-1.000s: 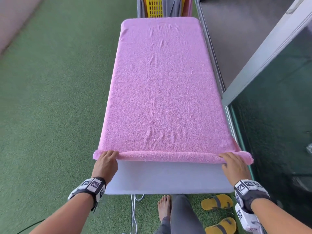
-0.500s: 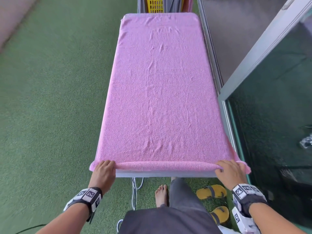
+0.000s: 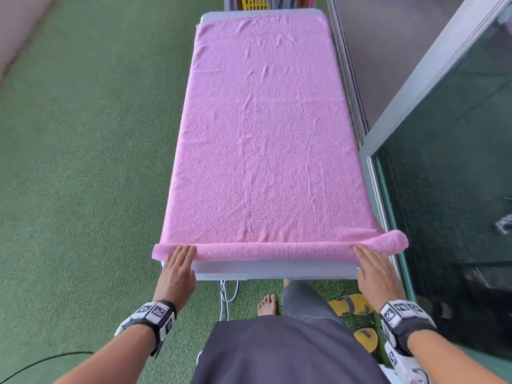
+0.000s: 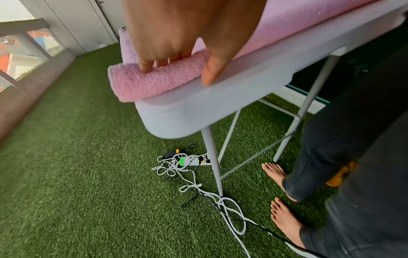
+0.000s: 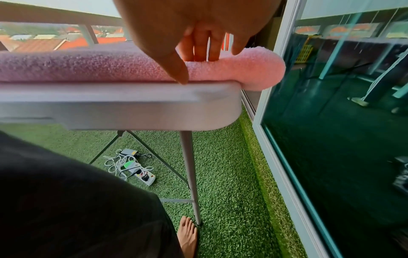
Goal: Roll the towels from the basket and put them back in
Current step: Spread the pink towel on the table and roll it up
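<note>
Pink towel (image 3: 263,139) lay flat along the grey table (image 3: 271,271), filling the centre of the head view, w/ its near edge rolled into a thin roll (image 3: 277,252) across the lower middle of the frame. Roll ends stuck out past both table corners; right end bulged out furthest. Left hand (image 3: 177,268) sat at lower left w/ fingers straight and flat, tips pressing on the roll's left end, thumb down on the table edge. Right hand (image 3: 376,270), lower right, did the same: fingers extended on top of the roll, not curled round it. Yellow basket (image 3: 256,1) showed at the top edge of the frame, beyond the table's far end. Below the table: green turf (image 3: 83,162), white cables (image 4: 189,178), power strip (image 5: 145,176).
</note>
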### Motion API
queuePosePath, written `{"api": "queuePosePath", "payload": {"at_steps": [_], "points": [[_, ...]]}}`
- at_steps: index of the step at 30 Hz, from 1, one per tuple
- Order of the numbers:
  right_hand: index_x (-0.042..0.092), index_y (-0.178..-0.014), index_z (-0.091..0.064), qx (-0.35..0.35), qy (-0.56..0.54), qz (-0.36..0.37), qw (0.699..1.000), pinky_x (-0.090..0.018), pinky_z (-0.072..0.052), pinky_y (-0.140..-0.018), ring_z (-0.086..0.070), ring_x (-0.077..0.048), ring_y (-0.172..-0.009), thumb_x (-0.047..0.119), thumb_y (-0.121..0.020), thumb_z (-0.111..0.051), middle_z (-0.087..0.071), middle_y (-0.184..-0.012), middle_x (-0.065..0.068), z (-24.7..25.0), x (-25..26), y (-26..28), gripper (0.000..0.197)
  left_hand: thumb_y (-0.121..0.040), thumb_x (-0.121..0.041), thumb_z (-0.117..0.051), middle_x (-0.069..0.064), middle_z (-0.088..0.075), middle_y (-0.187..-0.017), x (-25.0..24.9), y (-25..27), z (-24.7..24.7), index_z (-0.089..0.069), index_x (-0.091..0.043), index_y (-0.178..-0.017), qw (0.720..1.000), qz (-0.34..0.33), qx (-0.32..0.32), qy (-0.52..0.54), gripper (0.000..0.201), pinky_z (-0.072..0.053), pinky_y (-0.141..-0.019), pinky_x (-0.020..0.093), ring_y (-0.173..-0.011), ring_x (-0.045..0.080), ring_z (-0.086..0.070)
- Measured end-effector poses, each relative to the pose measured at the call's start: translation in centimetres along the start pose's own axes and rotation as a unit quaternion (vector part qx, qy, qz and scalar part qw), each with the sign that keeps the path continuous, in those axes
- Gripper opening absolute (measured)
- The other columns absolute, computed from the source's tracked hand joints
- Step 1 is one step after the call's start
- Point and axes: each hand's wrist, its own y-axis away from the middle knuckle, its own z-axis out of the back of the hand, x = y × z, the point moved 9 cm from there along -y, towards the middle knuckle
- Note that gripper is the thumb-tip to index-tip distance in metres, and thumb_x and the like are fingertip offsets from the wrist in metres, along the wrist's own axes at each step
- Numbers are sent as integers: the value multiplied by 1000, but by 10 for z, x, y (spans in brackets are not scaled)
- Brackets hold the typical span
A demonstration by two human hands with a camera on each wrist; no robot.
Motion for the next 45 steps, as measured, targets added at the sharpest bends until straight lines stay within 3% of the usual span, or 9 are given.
{"api": "queuePosePath", "payload": {"at_steps": [5, 13, 16, 20, 26, 33, 39, 42, 45], "points": [[17, -138, -48, 30, -5, -28, 999, -37, -28, -115, -42, -19, -133, 14, -84, -66, -48, -142, 1, 4, 0, -20, 56, -74, 11, -69, 14, -69, -101, 1, -30, 15, -65, -2, -104, 1000, 11, 9, 27, 33, -51, -87, 38, -94, 29, -65], [28, -99, -65, 54, 44, -35, 997, -34, -43, -88, -59, -13, -94, 25, -86, -51, -67, -99, 11, 17, -2, -28, 20, -91, -9, -55, -6, -52, -62, -5, -35, 19, -54, -15, -71, 999, 7, 39, -10, 21, -35, -59, 21, -55, 10, -44], [22, -127, -57, 4, 11, -38, 999, -39, -37, -106, -52, -17, -121, 14, -90, -51, -57, -130, 3, 28, -2, -32, 39, -90, 3, -41, 11, -66, -90, 6, -43, 19, -61, -2, -100, 999, 40, 12, -9, 23, -52, -86, 42, -81, 24, -63], [15, -145, -37, 8, -13, -10, 1000, -40, -18, -118, -32, -20, -141, 24, -96, -47, -35, -150, 2, 8, 5, -12, 51, -89, 3, -46, 23, -46, -138, -1, -27, 0, -45, 0, -136, 999, 9, 28, -26, 46, -27, -109, 48, -130, 38, -43], [25, -90, -59, 49, 10, -58, 997, -38, -43, -82, -55, -17, -86, 22, -65, -80, -55, -89, 9, 5, 3, -6, 33, -62, -14, -84, 4, -67, -100, -7, -11, 0, -67, -12, -100, 995, 19, 72, -70, 42, -41, -100, 56, -95, 26, -64], [19, -131, -54, -23, -7, -46, 999, -45, -35, -107, -45, -24, -129, 24, -92, -55, -49, -140, -1, 19, 1, -31, 40, -91, -1, -34, 17, -43, -144, -6, -35, 3, -42, -3, -140, 996, 47, 49, -59, 49, -14, -114, 47, -135, 33, -39], [19, -106, -66, 47, -6, -52, 998, -47, -43, -99, -59, -25, -109, 17, -63, -83, -64, -111, 0, -8, -9, -7, 47, -72, -17, -78, 8, -65, -120, -3, -8, -7, -64, -10, -116, 997, 29, 69, -32, 46, -32, -107, 47, -112, 26, -60], [23, -102, -68, 32, 12, -64, 997, -43, -40, -97, -56, -21, -108, 18, -71, -72, -61, -111, 3, 6, -6, -20, 31, -84, -30, -50, -4, -63, -94, -9, -19, 11, -67, -19, -89, 999, 33, 24, -21, 21, -50, -89, 45, -86, 15, -57], [19, -119, -63, -33, -5, -38, 999, -50, -38, -104, -49, -28, -122, 5, -82, -58, -52, -135, -6, 23, -6, -36, 40, -84, -11, -28, 12, -56, -131, -6, -34, 9, -59, -8, -121, 998, 47, 15, -35, 48, -31, -110, 51, -118, 30, -53]]}}
